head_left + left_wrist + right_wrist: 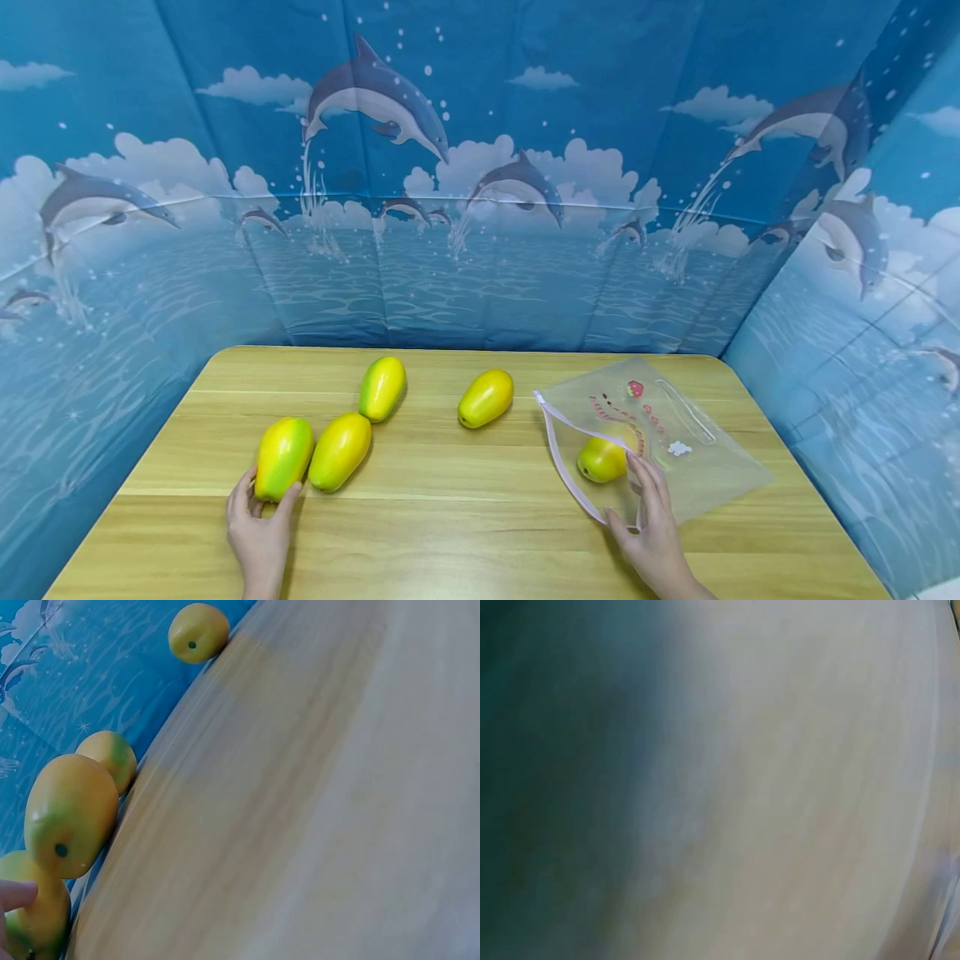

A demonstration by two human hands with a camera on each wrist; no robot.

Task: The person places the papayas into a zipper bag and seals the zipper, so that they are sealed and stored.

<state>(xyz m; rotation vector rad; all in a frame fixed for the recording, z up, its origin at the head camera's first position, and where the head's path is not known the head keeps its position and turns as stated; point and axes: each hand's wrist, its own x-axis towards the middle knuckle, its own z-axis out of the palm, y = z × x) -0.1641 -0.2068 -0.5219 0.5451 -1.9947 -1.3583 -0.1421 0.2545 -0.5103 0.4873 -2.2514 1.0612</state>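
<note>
At the table's left, my left hand (258, 533) holds the lower end of a yellow-green papaya (284, 457) between thumb and fingers. A fingertip (19, 894) touches that fruit at the lower left of the left wrist view. Close beside it lies a second papaya (341, 452), with a third papaya (382, 389) just behind. On the right, my right hand (652, 533) pinches the pink-edged mouth of a clear zip bag (720, 475). The bag's mouth gapes toward the left, and one papaya (600, 460) lies inside. The right wrist view is blurred and hides the grip.
Another papaya (486, 399) lies alone toward the back, between the group and the bag. The wooden table (420, 533) ends at a blue dolphin-print curtain (480, 283) behind and at both sides. A white slider (539, 398) sits at the bag's far left corner.
</note>
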